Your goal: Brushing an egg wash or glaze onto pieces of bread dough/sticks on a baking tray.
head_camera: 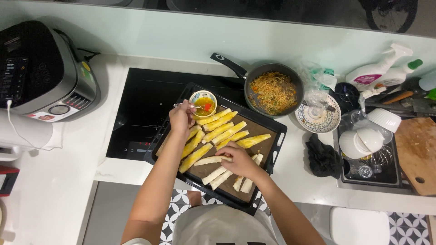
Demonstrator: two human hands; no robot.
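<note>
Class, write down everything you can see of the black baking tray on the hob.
The baking tray is black, rectangular, looks like metal, with a raised rim, lined with brown paper. It lies at an angle, partly on the dark hob, partly on the white counter. On it lie rows of rolled pastries, some glazed yellow, others pale, and a small bowl of yellow liquid in the far corner. The left hand holds a brush over the bowl; the right hand touches a pale roll.
</note>
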